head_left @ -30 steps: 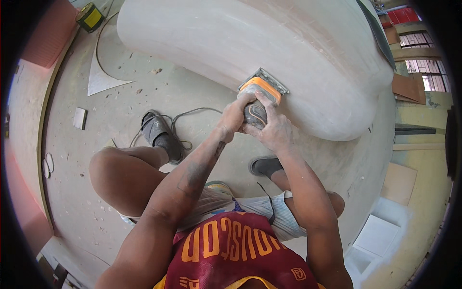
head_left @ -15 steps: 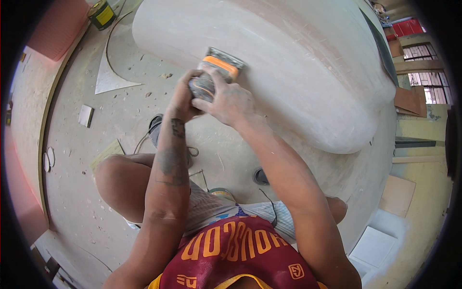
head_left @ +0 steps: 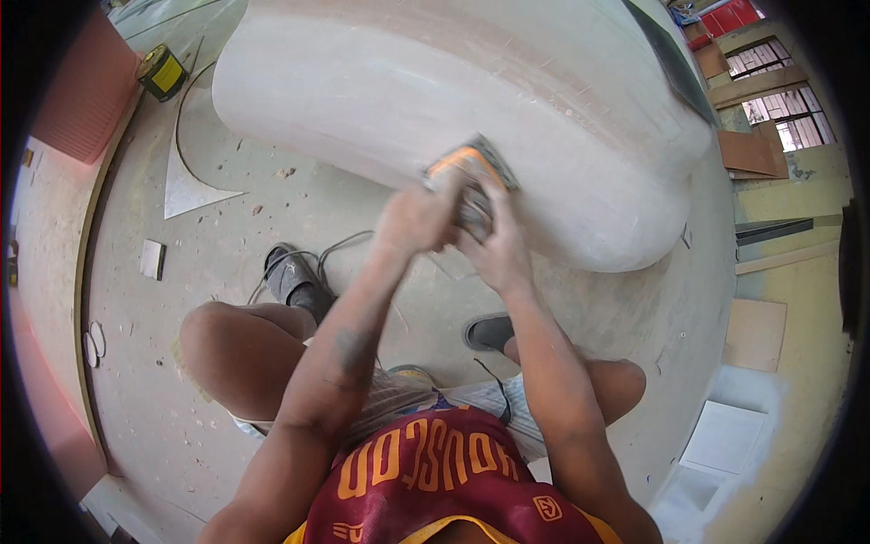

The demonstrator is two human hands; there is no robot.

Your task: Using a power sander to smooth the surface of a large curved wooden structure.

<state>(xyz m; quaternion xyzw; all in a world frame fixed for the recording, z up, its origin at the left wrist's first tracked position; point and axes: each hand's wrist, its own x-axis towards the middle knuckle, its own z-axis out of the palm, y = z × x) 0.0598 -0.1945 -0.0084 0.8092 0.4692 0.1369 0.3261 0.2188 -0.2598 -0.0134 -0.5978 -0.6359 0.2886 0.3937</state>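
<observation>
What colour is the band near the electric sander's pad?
The band on the electric sander is orange; it shows best, though motion-blurred, in the head view.

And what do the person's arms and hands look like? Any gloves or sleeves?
No gloves: the left hand and right hand are bare, though blurry here. No sleeves show on the arms; the basketball jersey is maroon with golden lettering and yellow trim. The left forearm has a dark tattoo, too unclear to make out.

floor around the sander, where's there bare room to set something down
The floor right of the right shoe, between the white form and right knee, looks barest. Between the left shoe and white block is open but crumb-strewn. Crowded: around the left shoe, where the cord loops, and at the sander.
</observation>
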